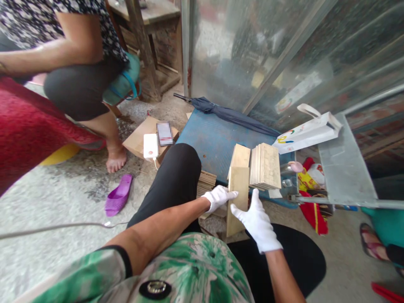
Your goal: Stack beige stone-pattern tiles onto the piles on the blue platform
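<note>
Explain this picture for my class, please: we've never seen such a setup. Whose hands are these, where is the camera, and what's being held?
There is no machine here: a person works with two hands in white gloves. The single picture comes from a camera worn on that person's head, looking forward and down. The left hand holds a flat, pale wooden board by its left side. The right hand is spread, its thumb across the board; whether it presses on it, I cannot tell. Beyond is a worn blue surface, with a folded dark umbrella along its far side and a stack of thin pale wooden boards at the near side.
</note>
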{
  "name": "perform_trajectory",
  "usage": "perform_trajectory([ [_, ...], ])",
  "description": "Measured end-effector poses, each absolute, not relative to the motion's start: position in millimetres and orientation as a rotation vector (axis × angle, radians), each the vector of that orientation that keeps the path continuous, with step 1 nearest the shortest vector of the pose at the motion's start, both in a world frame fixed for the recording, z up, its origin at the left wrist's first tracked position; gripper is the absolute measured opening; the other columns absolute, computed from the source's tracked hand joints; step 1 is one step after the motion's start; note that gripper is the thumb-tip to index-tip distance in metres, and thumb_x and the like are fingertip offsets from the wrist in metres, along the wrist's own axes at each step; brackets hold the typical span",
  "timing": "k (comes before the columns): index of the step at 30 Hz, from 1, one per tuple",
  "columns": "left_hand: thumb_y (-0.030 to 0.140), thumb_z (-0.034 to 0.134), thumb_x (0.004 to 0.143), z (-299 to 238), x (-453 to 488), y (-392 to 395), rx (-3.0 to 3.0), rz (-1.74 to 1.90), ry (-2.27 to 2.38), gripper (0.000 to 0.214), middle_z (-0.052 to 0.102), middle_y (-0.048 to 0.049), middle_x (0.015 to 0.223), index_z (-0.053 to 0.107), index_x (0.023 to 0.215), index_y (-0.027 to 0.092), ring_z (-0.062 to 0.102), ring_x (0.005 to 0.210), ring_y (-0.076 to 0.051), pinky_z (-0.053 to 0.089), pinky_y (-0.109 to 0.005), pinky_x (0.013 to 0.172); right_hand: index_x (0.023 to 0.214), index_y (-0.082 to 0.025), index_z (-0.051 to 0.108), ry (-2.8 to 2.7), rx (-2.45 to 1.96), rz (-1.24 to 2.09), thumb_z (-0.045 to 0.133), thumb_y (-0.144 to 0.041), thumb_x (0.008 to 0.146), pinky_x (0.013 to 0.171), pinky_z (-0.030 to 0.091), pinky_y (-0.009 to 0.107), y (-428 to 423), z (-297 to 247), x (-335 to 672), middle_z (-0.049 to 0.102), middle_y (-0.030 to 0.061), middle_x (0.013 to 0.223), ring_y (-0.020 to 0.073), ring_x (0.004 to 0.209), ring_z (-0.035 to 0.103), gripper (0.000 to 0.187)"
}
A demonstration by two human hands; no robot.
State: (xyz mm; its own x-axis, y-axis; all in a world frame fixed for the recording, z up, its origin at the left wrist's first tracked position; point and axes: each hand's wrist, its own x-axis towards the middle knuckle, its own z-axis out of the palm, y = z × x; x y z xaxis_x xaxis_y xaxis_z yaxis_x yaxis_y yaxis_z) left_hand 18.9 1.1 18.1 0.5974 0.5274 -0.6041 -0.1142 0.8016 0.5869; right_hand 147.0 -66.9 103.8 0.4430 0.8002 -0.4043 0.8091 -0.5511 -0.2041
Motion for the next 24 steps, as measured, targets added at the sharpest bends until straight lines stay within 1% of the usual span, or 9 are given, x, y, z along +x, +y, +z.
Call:
perform_trajectory([
  [4, 0.063, 0.083, 0.056, 18, 19, 5, 0.532, 0.429, 0.848, 0.065, 0.075, -0.0123, 0.096, 0.074, 0.094, 0.01, 0.07, 0.089, -0.025, 0.055, -0.035, 0.082, 0.156, 0.0, 0.004, 1.576, 2.694, -0.913, 0.072, -0.059, 0.067, 0.116, 0.029, 0.043, -55, 73, 135, 0.017, 0.0256, 0.16, 0.0344, 0.145, 0.027, 0.127],
  [6, 0.064, 0.082, 0.056, 20, 19, 7, 0.533, 0.446, 0.846, 0.068, 0.075, -0.012, 0.097, 0.075, 0.097, 0.01, 0.069, 0.089, -0.024, 0.054, -0.034, 0.082, 0.155, 0.002, 0.004, 1.598, 2.726, -0.91, 0.074, -0.057, 0.065, 0.117, 0.026, 0.044, -53, 65, 132, 0.015, 0.0275, 0.159, 0.0357, 0.147, 0.022, 0.127],
  [8, 0.065, 0.082, 0.055, 22, 20, 9, 0.528, 0.458, 0.851, 0.071, 0.075, -0.0123, 0.096, 0.075, 0.098, 0.009, 0.069, 0.085, -0.023, 0.053, -0.033, 0.079, 0.155, 0.001, 0.005, 1.602, 2.746, -0.895, 0.074, -0.055, 0.064, 0.117, 0.027, 0.045, -50, 63, 132, 0.015, 0.0278, 0.159, 0.0376, 0.147, 0.021, 0.128],
  [12, 0.066, 0.084, 0.052, 22, 25, 12, 0.476, 0.462, 0.859, 0.073, 0.075, -0.0124, 0.09, 0.075, 0.094, 0.007, 0.067, 0.079, -0.021, 0.052, -0.031, 0.073, 0.157, -0.004, 0.006, 1.55, 2.743, -0.901, 0.077, -0.056, 0.06, 0.11, 0.037, 0.048, -41, 64, 134, 0.02, 0.0265, 0.158, 0.0424, 0.14, 0.034, 0.131],
  [15, 0.067, 0.084, 0.051, 22, 29, 15, 0.46, 0.445, 0.904, 0.073, 0.075, -0.0122, 0.088, 0.075, 0.092, 0.007, 0.065, 0.075, -0.02, 0.051, -0.031, 0.07, 0.158, -0.009, 0.009, 1.465, 2.738, -0.879, 0.077, -0.055, 0.06, 0.104, 0.042, 0.05, -33, 64, 138, 0.028, 0.0254, 0.155, 0.0432, 0.134, 0.044, 0.128],
  [18, 0.068, 0.08, 0.057, 25, 32, 20, 0.409, 0.456, 0.879, 0.071, 0.074, -0.0114, 0.087, 0.075, 0.094, 0.008, 0.065, 0.077, -0.02, 0.051, -0.032, 0.073, 0.156, -0.009, 0.016, 1.442, 2.726, -0.849, 0.078, -0.053, 0.058, 0.1, 0.045, 0.045, -23, 60, 146, 0.039, 0.0259, 0.149, 0.0404, 0.129, 0.05, 0.124],
  [20, 0.07, 0.075, 0.063, 25, 33, 26, 0.34, 0.481, 0.881, 0.07, 0.073, -0.0095, 0.085, 0.074, 0.096, 0.01, 0.065, 0.076, -0.019, 0.05, -0.031, 0.074, 0.155, -0.009, 0.022, 1.422, 2.712, -0.893, 0.078, -0.056, 0.058, 0.097, 0.048, 0.044, -14, 55, 154, 0.047, 0.0254, 0.142, 0.0392, 0.124, 0.054, 0.121],
  [22, 0.07, 0.071, 0.068, 23, 35, 32, 0.216, 0.512, 0.955, 0.066, 0.07, -0.0054, 0.08, 0.071, 0.097, 0.011, 0.062, 0.07, -0.016, 0.049, -0.029, 0.071, 0.153, -0.009, 0.027, 1.382, 2.7, -0.973, 0.076, -0.062, 0.06, 0.094, 0.05, 0.044, -1, 50, 164, 0.054, 0.0233, 0.136, 0.0385, 0.12, 0.058, 0.118],
  [24, 0.067, 0.07, 0.074, 18, 35, 36, 0.081, 0.512, 1.057, 0.058, 0.063, -0.0002, 0.07, 0.067, 0.093, 0.012, 0.055, 0.061, -0.01, 0.044, -0.025, 0.064, 0.152, -0.01, 0.03, 1.34, 2.706, -1.023, 0.073, -0.067, 0.061, 0.094, 0.05, 0.043, 14, 43, 174, 0.058, 0.0209, 0.132, 0.0375, 0.119, 0.058, 0.115],
])
